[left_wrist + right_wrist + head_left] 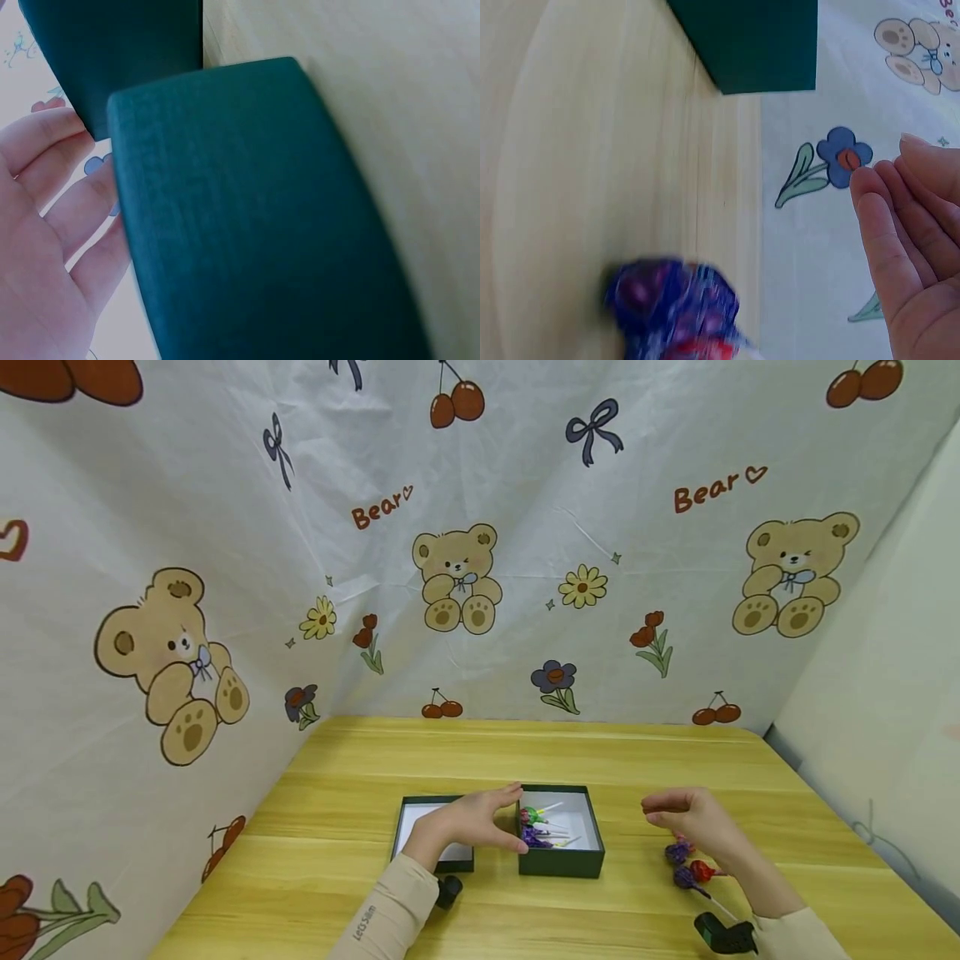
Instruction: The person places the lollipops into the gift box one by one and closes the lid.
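Note:
A dark green box (pixel 562 864) with a pale inside holds several wrapped lollipops (pixel 536 837). My left hand (pixel 480 820) spans its left end and grips it, thumb at the front corner, fingers at the back one. In the left wrist view the fingers (pixel 49 135) reach the box's edge, partly hidden behind a nearer green wall. My right hand (pixel 697 817) hovers over loose lollipops (pixel 684 877) right of the box, fingertips together and thumb close by. Nothing shows between them in the right wrist view, where purple and red wrappers (pixel 679 304) lie low in the picture.
A second shallow green box (pixel 453 864), pale inside, stands left of the first, partly under my left wrist. Black wrist cameras are strapped at both cuffs. A bear-print cloth (pixel 510 668) hangs behind the wooden table (pixel 352 760).

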